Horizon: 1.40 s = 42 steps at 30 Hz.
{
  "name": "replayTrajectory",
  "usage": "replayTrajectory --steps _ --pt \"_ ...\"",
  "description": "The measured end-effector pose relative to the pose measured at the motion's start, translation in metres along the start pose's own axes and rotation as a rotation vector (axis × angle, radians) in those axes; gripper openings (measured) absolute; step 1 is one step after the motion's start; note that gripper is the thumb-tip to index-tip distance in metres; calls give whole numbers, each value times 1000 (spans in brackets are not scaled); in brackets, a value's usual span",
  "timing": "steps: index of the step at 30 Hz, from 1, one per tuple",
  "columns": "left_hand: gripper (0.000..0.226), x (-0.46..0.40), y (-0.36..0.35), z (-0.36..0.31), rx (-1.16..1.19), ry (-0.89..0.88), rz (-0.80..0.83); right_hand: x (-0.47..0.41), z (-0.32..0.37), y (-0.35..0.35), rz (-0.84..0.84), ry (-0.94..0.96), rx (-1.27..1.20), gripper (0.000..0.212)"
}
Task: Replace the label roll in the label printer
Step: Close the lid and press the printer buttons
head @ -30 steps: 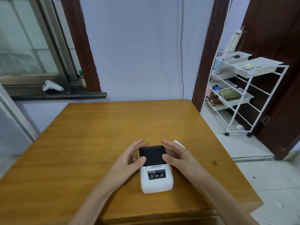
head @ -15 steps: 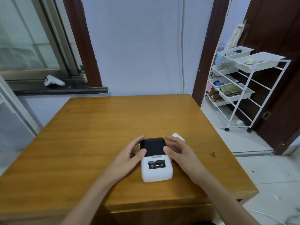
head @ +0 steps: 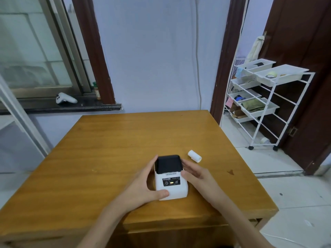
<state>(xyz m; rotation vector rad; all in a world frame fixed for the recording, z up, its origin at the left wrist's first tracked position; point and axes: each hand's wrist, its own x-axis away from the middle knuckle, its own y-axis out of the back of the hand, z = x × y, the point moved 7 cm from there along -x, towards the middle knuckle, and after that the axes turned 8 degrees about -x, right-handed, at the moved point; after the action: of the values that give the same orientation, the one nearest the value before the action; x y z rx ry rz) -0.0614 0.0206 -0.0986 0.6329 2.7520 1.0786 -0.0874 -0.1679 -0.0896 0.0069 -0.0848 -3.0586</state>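
Note:
A small white label printer (head: 176, 191) with a black lid (head: 168, 163) sits on the wooden table (head: 111, 158), near its front edge. A yellow light glows on its front panel. My left hand (head: 143, 185) grips the printer's left side, with the thumb on the lower front corner and the fingers up along the lid. The fingers of my right hand (head: 194, 173) lie fairly straight against the right side of the lid. Just beyond my right hand, a white label roll (head: 194, 156) lies on its side on the table.
A white wire rack (head: 265, 104) with trays stands on the floor to the right of the table, before a dark door. A white game controller (head: 65, 99) lies on the window sill at the back left.
My left thumb has slid from the lid's edge down to the printer's front corner. My right hand has drawn back slightly, uncovering the roll. The panel light went from red to yellow.

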Motion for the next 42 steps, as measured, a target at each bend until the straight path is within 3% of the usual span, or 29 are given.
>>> replayTrajectory --steps 4,10,20,36,42 --pt "105 -2 1 0 30 -8 -16 0 -1 -10 76 -2 81 56" --pt "107 -4 -1 1 49 -23 1 -3 -5 -16 24 25 179 68" --pt "108 -8 -3 5 56 -35 12 -17 -15 -18 56 -87 94 79" --pt "109 -7 -3 6 82 -44 7 -8 -7 -19 6 36 115 71" --pt "108 -7 -2 8 94 -41 7 -6 1 -21 4 73 85 58"
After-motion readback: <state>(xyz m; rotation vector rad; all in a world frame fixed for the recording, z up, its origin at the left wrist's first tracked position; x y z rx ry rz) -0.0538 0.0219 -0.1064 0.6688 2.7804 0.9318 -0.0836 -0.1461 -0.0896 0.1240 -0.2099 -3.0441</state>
